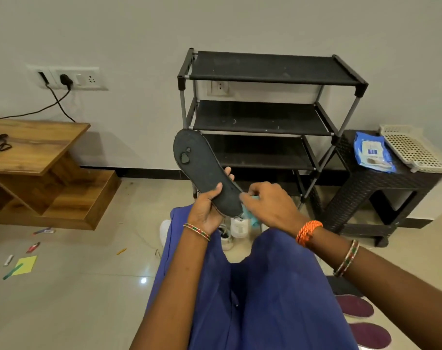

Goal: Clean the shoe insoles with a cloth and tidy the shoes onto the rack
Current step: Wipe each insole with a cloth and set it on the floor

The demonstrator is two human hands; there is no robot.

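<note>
Both arms are reaching out over blue knees: the left hand (206, 207) is gripping the black insole (204, 173) up by the shoe rack (270, 79), so the right hand (268, 205), pinching the teal cloth (250, 215), should be rubbing gently heel to toe.

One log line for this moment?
left hand holds insole | right hand grips cloth at heel | rack bare | shoes on floor

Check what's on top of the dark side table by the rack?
On the dark side table: a blue wipes pack and a white perforated tray. Whatever lies beneath them is hidden.
</note>
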